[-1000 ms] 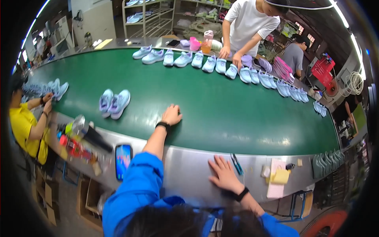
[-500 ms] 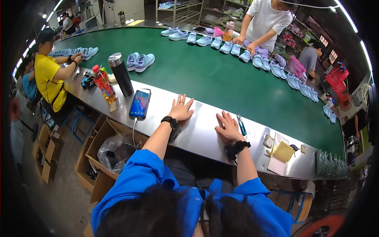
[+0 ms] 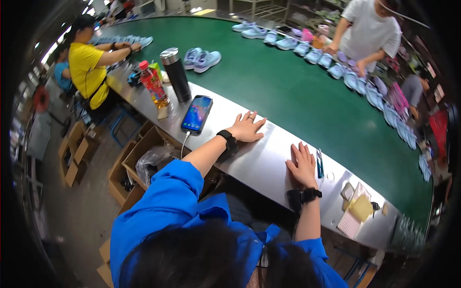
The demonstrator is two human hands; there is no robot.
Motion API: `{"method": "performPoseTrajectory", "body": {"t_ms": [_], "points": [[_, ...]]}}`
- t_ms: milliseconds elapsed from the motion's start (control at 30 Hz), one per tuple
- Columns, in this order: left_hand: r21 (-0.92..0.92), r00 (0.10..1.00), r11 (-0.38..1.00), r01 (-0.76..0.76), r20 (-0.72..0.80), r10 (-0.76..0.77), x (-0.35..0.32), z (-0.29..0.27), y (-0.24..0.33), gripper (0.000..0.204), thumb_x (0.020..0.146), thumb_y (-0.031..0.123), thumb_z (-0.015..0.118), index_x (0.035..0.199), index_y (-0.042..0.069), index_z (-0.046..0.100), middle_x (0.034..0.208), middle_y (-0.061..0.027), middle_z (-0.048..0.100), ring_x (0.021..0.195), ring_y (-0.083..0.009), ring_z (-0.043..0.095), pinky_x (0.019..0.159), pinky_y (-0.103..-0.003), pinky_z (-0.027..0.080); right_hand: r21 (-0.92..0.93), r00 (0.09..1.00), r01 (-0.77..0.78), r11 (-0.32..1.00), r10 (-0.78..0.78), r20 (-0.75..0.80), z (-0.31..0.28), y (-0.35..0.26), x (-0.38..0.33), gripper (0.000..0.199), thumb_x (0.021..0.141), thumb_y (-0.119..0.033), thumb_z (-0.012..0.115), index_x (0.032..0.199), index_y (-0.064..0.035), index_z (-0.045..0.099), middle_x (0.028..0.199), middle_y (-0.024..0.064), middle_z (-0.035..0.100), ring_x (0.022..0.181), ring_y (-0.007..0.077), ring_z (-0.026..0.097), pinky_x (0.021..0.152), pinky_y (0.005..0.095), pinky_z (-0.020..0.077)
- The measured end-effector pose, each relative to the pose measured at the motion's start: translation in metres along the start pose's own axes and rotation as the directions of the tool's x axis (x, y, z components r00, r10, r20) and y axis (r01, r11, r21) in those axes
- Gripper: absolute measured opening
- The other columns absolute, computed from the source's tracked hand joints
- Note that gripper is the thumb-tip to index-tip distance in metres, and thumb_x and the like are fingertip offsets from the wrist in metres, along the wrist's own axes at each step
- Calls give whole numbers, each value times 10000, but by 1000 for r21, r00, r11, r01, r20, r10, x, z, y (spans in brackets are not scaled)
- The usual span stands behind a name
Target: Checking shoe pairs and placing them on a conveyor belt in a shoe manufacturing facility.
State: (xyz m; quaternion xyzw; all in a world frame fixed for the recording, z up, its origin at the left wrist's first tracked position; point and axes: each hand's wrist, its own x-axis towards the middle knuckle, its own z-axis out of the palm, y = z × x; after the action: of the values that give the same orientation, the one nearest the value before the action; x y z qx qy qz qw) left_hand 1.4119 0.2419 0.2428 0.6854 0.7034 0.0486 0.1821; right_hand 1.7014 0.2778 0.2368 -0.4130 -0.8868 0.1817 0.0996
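Note:
My left hand (image 3: 248,128) lies flat and open on the steel table edge (image 3: 261,161), its fingers a little spread and nothing in it. To its left a phone (image 3: 197,114) with a lit screen is plugged into a white cable. My right hand (image 3: 302,165) also rests open, palm down, on the metal. Just right of its fingers lie small teal-handled thread snips (image 3: 320,163). Beyond both hands, a pair of light blue sneakers (image 3: 202,60) stands on the green belt (image 3: 269,81).
A black tumbler (image 3: 175,74) and a red-labelled drink bottle (image 3: 153,85) stand left of the phone. Yellow pads (image 3: 360,208) lie at the right. Blue sneakers (image 3: 313,56) line the belt's far edge, near a person in white (image 3: 369,31). A person in yellow (image 3: 88,72) handles shoes at the left.
The view has swung, so the whole scene sits further right and tilts. Both my hands stay flat on the metal. The person in white has shifted hands along the shoe row.

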Motion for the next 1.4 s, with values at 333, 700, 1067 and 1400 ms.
{"method": "performPoseTrajectory", "body": {"t_ms": [333, 700, 1067, 1400], "points": [[77, 996, 996, -38, 84, 31, 0, -6, 1, 693, 927, 490, 389, 1505, 186, 158, 1517, -295, 102, 1411, -456, 62, 1093, -600, 64, -33, 1000, -4, 999, 3, -24, -20, -22, 1, 633, 799, -294, 630, 1384, -154, 434, 1506, 130, 302, 1403, 314, 228, 1122, 482, 130], [47, 944, 999, -4, 329, -12, 0, -19, 12, 705, 938, 549, 341, 1509, 213, 100, 1529, -280, -10, 1392, -497, -30, 1077, -620, 11, -13, 995, -95, 995, 95, 26, -36, -27, 4, 603, 792, -317, 602, 1355, -152, 466, 1488, 144, 327, 1395, 324, 241, 1113, 502, 151], [130, 874, 984, 123, 456, -169, 13, -56, 34, 709, 934, 532, 380, 1515, 237, 100, 1560, -206, -21, 1433, -414, -32, 1117, -584, 11, -19, 987, -17, 1000, 20, 157, -63, -25, 18, 669, 810, -357, 625, 1394, -132, 390, 1496, 163, 262, 1380, 353, 221, 1079, 517, 184], [-365, 937, 871, 328, 11, -349, 185, -150, -40, 503, 787, 331, 678, 1213, 162, 473, 1255, -216, 361, 1178, -377, 348, 953, -499, 316, 190, 952, -205, 960, 150, 268, -117, 32, 138, 660, 743, -206, 725, 1292, -45, 396, 1230, 237, 387, 1143, 404, 362, 998, 492, 330]]}}
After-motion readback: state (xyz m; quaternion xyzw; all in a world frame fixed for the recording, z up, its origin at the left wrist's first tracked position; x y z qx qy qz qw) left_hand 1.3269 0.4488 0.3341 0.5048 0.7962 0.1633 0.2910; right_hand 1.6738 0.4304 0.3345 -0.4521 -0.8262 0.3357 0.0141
